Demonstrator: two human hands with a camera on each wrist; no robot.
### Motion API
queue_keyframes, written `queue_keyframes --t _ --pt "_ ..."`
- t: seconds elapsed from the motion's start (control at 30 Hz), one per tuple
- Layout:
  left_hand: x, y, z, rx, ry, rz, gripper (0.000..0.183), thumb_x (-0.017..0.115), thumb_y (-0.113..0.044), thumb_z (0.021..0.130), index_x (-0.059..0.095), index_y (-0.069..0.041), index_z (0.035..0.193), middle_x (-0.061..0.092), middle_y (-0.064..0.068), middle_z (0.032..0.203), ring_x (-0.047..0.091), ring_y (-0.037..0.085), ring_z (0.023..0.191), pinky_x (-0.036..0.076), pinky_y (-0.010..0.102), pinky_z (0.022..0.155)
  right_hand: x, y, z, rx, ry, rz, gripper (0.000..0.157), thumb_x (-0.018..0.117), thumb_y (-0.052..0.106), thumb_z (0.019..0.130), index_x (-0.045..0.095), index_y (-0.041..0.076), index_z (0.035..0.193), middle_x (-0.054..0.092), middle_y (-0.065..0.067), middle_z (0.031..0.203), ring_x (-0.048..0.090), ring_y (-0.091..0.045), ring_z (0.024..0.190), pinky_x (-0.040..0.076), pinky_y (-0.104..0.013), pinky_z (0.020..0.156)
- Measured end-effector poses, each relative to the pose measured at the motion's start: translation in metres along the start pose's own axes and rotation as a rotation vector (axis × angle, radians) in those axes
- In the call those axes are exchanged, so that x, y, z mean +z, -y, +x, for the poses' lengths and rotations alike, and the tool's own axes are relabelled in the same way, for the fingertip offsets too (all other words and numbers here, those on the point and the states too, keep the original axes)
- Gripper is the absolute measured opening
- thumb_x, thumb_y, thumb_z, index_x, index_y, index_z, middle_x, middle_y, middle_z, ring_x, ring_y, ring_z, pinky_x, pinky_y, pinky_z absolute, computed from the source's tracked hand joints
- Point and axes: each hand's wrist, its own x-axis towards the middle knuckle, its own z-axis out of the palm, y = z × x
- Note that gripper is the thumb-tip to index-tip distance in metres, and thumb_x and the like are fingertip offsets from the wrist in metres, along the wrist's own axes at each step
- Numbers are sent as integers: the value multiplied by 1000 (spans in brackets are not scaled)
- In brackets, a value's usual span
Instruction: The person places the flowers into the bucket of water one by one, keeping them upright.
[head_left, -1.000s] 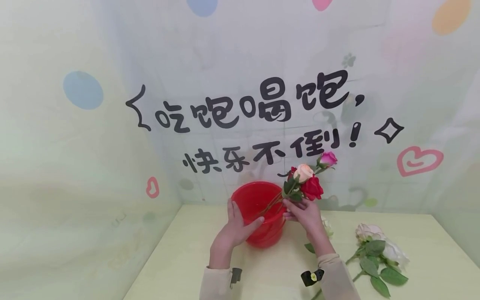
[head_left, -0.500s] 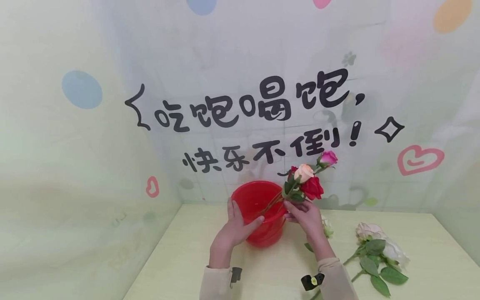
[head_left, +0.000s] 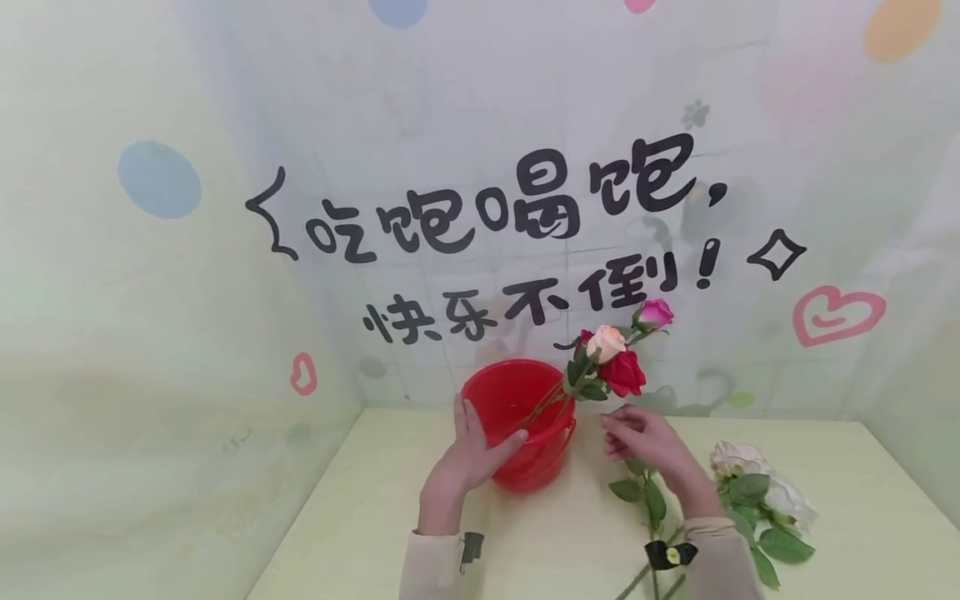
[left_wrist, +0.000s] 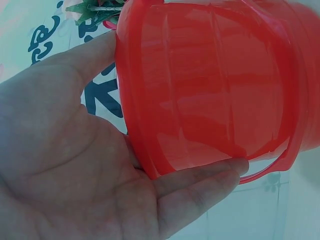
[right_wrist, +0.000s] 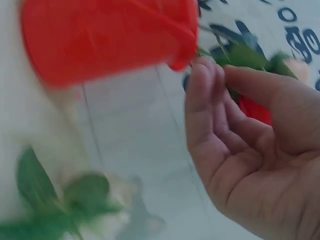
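Note:
A red plastic bucket (head_left: 528,468) stands on the table. My left hand (head_left: 467,463) holds it at the left, the thumb at the near rim and fingers along the outer side; the left wrist view shows these fingers lying on the bucket wall (left_wrist: 210,90). Out of the bucket lean artificial roses: a red rose (head_left: 622,372), a peach rose (head_left: 606,343) and a magenta rose (head_left: 656,313), with another red bloom partly hidden behind. To the right of the bucket, my right hand (head_left: 647,440) hovers just below the blooms, fingers loosely curled, with nothing in them.
White roses (head_left: 787,504) with green leaves lie on the table (head_left: 375,533) at the right. Leafy stems (head_left: 655,504) lie under the right forearm. A printed backdrop (head_left: 420,100) rises behind the table's far edge.
My right hand has let go of the rose stems and moved right, away from the bucket. The roses stay leaning in the bucket, and my left hand keeps its place.

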Motion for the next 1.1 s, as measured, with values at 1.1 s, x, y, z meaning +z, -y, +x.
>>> queue_keyframes --t 1.1 --pt "8 16 16 -13 0 -10 131 81 -53 86 -11 -4 166 20 20 168 41 44 144 58 61 95 -43 -50 -41 409 336 -307 23 77 10 94 72 0 74 70 -4 64 66 -8 53 60 -24 56"
